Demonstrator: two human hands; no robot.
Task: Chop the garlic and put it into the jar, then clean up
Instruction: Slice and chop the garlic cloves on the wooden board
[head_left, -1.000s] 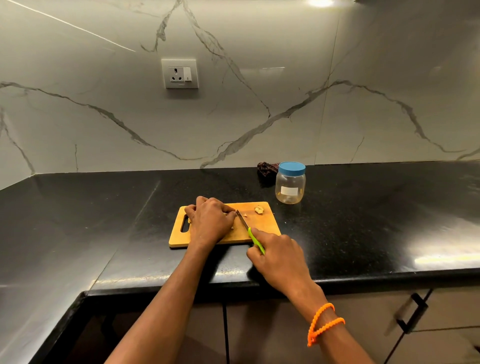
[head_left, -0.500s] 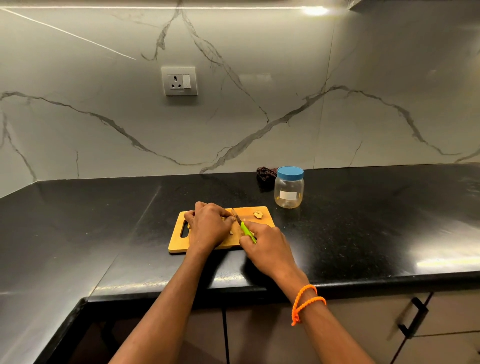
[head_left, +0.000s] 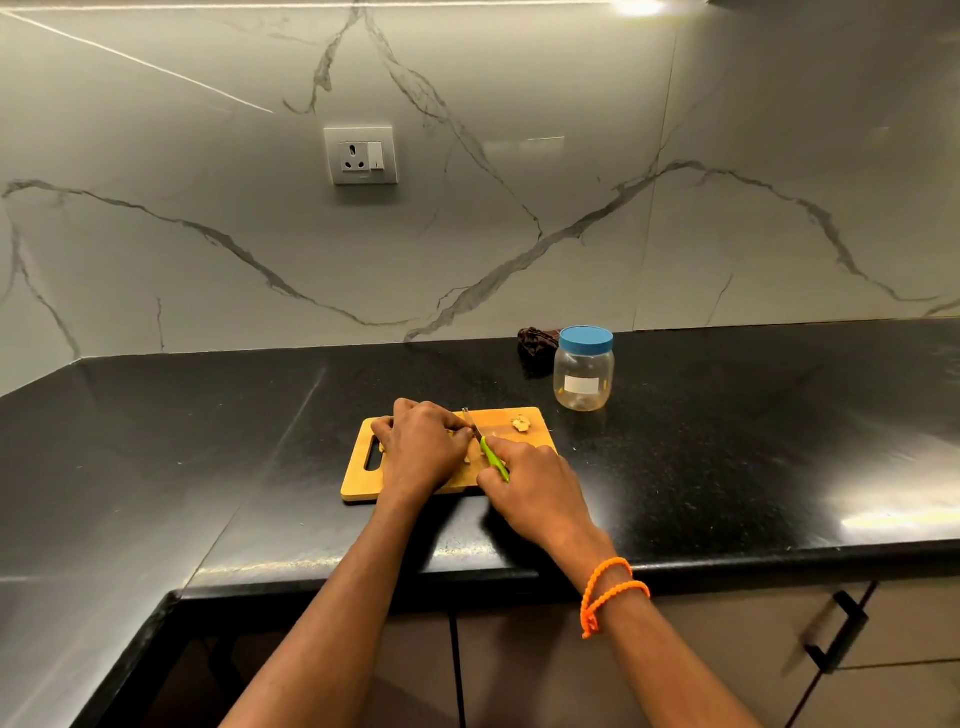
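On the rectangular pale-wood chopping board (head_left: 519, 480) near the front edge of the glossy black stone counter (head_left: 727, 457), the left hand (head_left: 423, 449) curls its knuckles over the garlic being cut (mostly hidden beneath it), apparently pinning it so the blade can work close by. The right hand (head_left: 535, 486) grips the lime-green plastic handle of a small steel-bladed knife (head_left: 485, 444), its blade angled toward the left fingertips. A pale, lumpy garlic piece (head_left: 520, 423) lies at the board's far right corner. Just beyond that corner stands the clear, round plastic jar (head_left: 583, 382), its smooth blue lid on, within easy reach for filling.
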